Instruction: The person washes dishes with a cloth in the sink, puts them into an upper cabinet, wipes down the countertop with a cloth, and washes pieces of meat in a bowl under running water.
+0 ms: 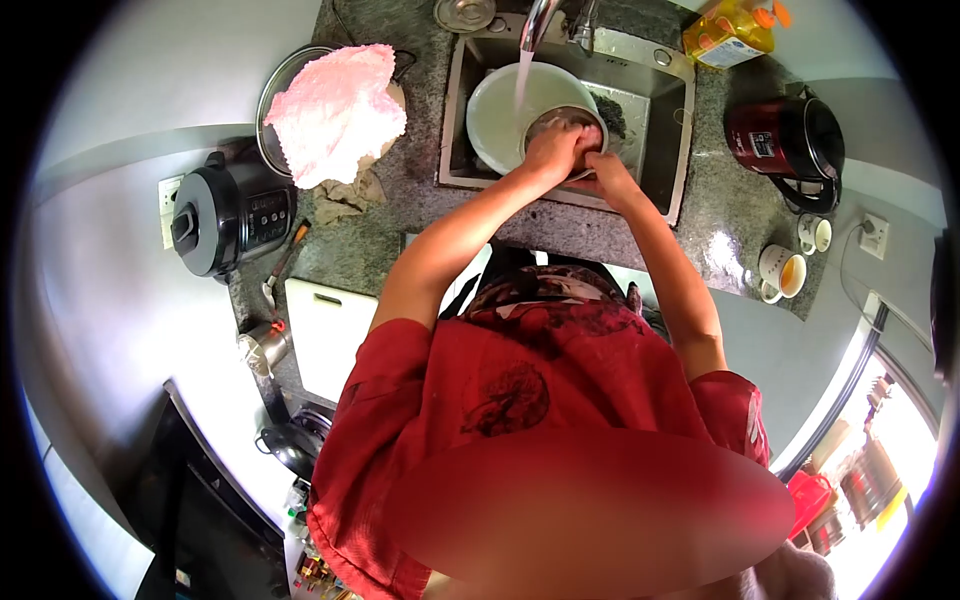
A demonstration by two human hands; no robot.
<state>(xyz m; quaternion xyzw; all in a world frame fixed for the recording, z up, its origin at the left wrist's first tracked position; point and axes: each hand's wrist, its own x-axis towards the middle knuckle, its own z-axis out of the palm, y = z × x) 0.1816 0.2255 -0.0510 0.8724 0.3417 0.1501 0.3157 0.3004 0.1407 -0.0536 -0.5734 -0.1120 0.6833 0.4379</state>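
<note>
Over the sink (pixel 683 150), a small round bowl (pixel 549 119) tilts at the right side of a large pale basin (pixel 490 112). My left hand (pixel 553 150) reaches over the bowl's near rim, its fingers curled against the inside. On the right edge, my right hand (pixel 610 177) grips the bowl, fingers closed round the rim and partly hidden. Water runs from the faucet (pixel 537 25) into the basin, left of the bowl. Some dark stuff (pixel 609 117) lies in the sink beside the basin.
Left of the sink, a pink cloth (pixel 335 115) covers part of a round metal pan (pixel 272 100). A pressure cooker (pixel 235 215), a knife (pixel 285 265) and a white board (pixel 330 330) are nearby. Rightward stand a kettle (pixel 780 145), cups (pixel 782 272) and a yellow bottle (pixel 730 35).
</note>
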